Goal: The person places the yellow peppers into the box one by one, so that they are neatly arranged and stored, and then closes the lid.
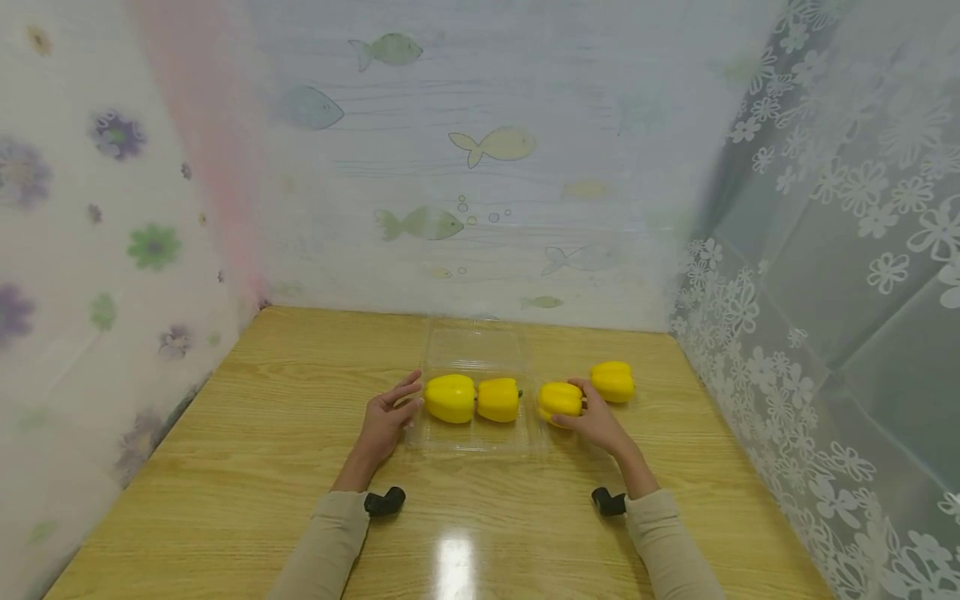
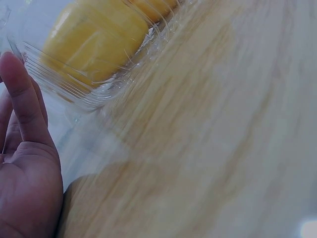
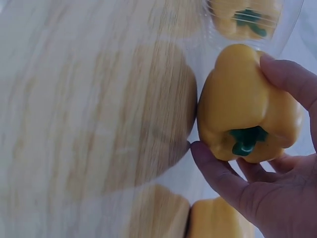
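Two yellow bell peppers lie side by side in a clear plastic clamshell box point(image 1: 442, 440), the larger pepper point(image 1: 450, 398) at left and the smaller pepper point(image 1: 498, 400) at right. Just outside the box's right wall, my right hand point(image 1: 597, 421) grips a third yellow bell pepper point(image 3: 242, 99) between thumb and fingers, its green stem facing the wrist camera. Behind that hand another yellow pepper point(image 1: 612, 382) lies on the table. My left hand point(image 1: 385, 423) is at the box's left side, fingers extended with fingertips right at the ribbed wall point(image 2: 64, 82).
The box's lid point(image 1: 477, 346) is folded back toward the rear wall. Wood-grain table point(image 1: 480, 517) spreads around the box. A fish-printed sheet point(image 1: 480, 192) hangs at the back, with patterned curtains at left and right. Black wrist mounts point(image 1: 386, 502) sit at both cuffs.
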Motion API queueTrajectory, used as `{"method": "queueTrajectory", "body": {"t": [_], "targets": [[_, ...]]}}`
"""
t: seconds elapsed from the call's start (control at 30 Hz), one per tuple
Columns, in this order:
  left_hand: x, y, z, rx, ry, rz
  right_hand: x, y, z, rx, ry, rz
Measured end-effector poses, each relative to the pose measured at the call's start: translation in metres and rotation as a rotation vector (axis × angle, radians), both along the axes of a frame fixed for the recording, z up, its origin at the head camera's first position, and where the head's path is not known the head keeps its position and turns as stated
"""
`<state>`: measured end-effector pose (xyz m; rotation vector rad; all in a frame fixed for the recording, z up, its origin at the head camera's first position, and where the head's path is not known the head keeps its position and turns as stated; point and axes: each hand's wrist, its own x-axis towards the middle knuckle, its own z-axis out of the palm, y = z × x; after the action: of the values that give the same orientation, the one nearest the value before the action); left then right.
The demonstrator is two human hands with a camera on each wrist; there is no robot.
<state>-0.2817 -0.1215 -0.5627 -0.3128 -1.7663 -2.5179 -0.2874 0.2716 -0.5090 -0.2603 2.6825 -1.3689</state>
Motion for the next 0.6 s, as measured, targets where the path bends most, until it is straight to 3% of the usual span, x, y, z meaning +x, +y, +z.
{"method": "queueTrajectory", "body": {"t": [0.37, 0.6], "targets": [[-0.0014, 0.0004, -0.0018, 0.007, 0.008, 0.003, 0.0009, 0.0028, 0.0023, -0.033, -0.007, -0.042], [-0.0017, 0.0007, -0.0014, 0.002, 0.005, 0.006, 0.0024, 0.0029, 0.0083, -0.126, 0.044, -0.078]]}}
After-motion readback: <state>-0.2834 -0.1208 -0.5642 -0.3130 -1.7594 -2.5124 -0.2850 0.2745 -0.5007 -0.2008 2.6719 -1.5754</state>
